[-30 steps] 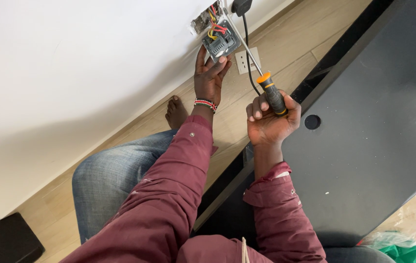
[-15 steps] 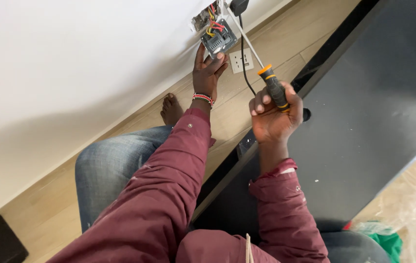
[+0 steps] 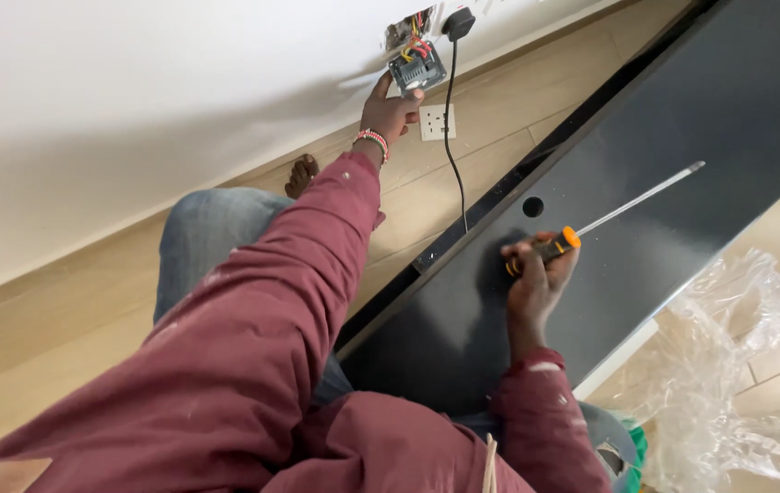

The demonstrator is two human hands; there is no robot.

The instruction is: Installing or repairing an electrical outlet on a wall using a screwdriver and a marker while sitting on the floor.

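Note:
My left hand (image 3: 388, 111) reaches up to the wall and grips a grey socket module (image 3: 416, 70) that hangs from coloured wires out of an open wall box (image 3: 405, 27). My right hand (image 3: 536, 272) rests over the black desk top (image 3: 646, 146), closed around the orange-and-black handle of a long screwdriver (image 3: 591, 224). The screwdriver's metal shaft points up and to the right, away from the wall. Both arms wear maroon sleeves.
A black plug (image 3: 457, 20) sits in the wall beside the box, and its cable (image 3: 451, 146) drops to the floor. A white socket faceplate (image 3: 437, 122) lies on the wooden floor. The desk has a round cable hole (image 3: 532, 206). Crumpled clear plastic (image 3: 737, 365) lies at lower right.
My right hand has pulled the screwdriver away from the wall socket and brought it down over the black desk. My left hand stays on the socket module.

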